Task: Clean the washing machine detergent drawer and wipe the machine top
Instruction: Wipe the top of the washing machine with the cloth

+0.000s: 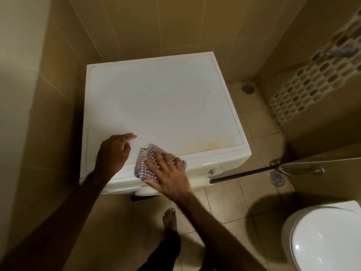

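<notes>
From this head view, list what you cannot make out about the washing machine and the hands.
- Detergent drawer: cannot be picked out; the left forearm crosses the front panel and the steep downward angle foreshortens it.
- Control markings on the washing machine: too small to read.
- Checked cloth: partly covered by the right hand, so its full shape is hidden.
- Left hand: whether its fingertips touch the top is unclear.
- Toilet: cut off by the frame's right and bottom edges.

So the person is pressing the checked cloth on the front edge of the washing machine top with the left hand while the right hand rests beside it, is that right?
Not quite: the hands are swapped. In the head view the right hand presses the checked cloth flat, fingers spread, on the front edge of the washing machine top, while the left hand rests beside it on the lid.
</notes>
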`<state>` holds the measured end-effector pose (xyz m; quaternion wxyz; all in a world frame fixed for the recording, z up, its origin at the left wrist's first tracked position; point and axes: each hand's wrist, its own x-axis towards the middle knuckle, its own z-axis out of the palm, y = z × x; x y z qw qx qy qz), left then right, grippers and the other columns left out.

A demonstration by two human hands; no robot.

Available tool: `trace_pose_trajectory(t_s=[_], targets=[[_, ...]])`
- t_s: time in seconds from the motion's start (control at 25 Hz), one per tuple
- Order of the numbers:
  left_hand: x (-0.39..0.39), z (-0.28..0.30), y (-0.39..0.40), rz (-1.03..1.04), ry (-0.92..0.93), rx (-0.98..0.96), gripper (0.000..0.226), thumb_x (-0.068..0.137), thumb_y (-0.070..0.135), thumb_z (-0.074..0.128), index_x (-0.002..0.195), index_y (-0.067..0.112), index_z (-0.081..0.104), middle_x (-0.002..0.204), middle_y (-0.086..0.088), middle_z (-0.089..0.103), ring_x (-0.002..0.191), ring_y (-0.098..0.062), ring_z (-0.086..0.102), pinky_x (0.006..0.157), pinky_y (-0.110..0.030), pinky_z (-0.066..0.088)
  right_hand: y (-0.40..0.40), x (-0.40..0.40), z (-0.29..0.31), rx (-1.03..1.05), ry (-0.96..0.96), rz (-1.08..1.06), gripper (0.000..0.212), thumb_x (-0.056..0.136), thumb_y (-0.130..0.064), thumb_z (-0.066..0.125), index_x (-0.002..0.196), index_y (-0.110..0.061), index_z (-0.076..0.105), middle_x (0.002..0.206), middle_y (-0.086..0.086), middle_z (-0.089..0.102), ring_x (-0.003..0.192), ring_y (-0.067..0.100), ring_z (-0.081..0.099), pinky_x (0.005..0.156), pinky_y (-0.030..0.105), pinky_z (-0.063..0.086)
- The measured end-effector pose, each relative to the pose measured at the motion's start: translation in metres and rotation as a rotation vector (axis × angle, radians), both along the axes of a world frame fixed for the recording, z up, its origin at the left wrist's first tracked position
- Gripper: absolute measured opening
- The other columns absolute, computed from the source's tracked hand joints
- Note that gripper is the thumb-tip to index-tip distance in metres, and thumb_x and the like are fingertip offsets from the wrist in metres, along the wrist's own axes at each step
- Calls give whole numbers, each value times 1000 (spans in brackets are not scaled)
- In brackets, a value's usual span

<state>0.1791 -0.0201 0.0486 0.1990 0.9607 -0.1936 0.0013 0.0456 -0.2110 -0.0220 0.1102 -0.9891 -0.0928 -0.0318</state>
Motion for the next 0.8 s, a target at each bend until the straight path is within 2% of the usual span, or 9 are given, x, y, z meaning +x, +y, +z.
trace_pose_trajectory(t_s=[0.08, 0.16, 0.24, 0.32, 0.4, 0.56, 0.68, 0.8], targets=[[-2, 1, 7, -5, -15, -11, 34, 97, 3, 60, 126, 17, 73, 129, -2, 73, 119, -24, 67, 106, -37, 50, -56, -2, -3, 13, 47, -162, 80, 95, -76, 41, 162, -36, 24, 172, 8, 14, 153, 34, 27, 119, 69, 26], [-4, 1, 14, 11, -5, -32, 34, 98, 4, 60, 126, 18, 73, 129, -2, 73, 119, -23, 68, 107, -36, 50, -118, -14, -3, -9, 77, -431, 79, 96, -77, 29, 163, -36, 23, 172, 8, 14, 156, 35, 19, 123, 67, 13], [-6, -1, 24, 45, 15, -72, 34, 98, 5, 61, 127, 19, 73, 130, -1, 72, 120, -20, 67, 109, -36, 51, -165, -27, 1, -2, 47, -582, 78, 98, -74, 21, 161, -30, 32, 171, 12, 21, 156, 36, 19, 122, 67, 16], [-9, -4, 34, 57, 12, -123, 35, 96, 5, 64, 127, 18, 72, 131, -1, 71, 121, -18, 66, 108, -38, 52, -176, -28, 5, -29, 0, -604, 75, 103, -66, 19, 157, -20, 42, 168, 15, 29, 154, 39, 25, 119, 69, 21], [-12, -10, 47, 69, -20, -134, 36, 92, 4, 67, 126, 17, 73, 131, -1, 71, 121, -17, 65, 107, -38, 52, -150, -22, 0, -79, -55, -546, 71, 106, -59, 23, 156, -15, 44, 167, 18, 29, 155, 39, 26, 119, 70, 18], [-28, -18, 69, 138, -81, -94, 34, 89, 6, 69, 120, 16, 76, 131, 1, 71, 119, -18, 64, 105, -33, 47, -44, -13, -9, -70, -91, -228, 73, 102, -62, 36, 157, -15, 41, 166, 21, 29, 155, 38, 25, 122, 69, 7], [-41, -17, 85, 242, -85, -100, 32, 90, 3, 66, 119, 15, 76, 129, -1, 72, 119, -19, 64, 105, -34, 49, 47, 7, -4, -47, -34, -2, 76, 103, -67, 35, 164, -22, 26, 170, 16, 19, 156, 38, 21, 120, 68, 11], [-49, -20, 102, 304, -58, -111, 34, 93, -2, 61, 121, 11, 75, 131, -6, 70, 122, -23, 62, 103, -45, 52, 104, 31, 7, -67, 20, 207, 75, 105, -66, 28, 166, -25, 13, 173, 13, 10, 158, 37, 15, 122, 69, 16]])
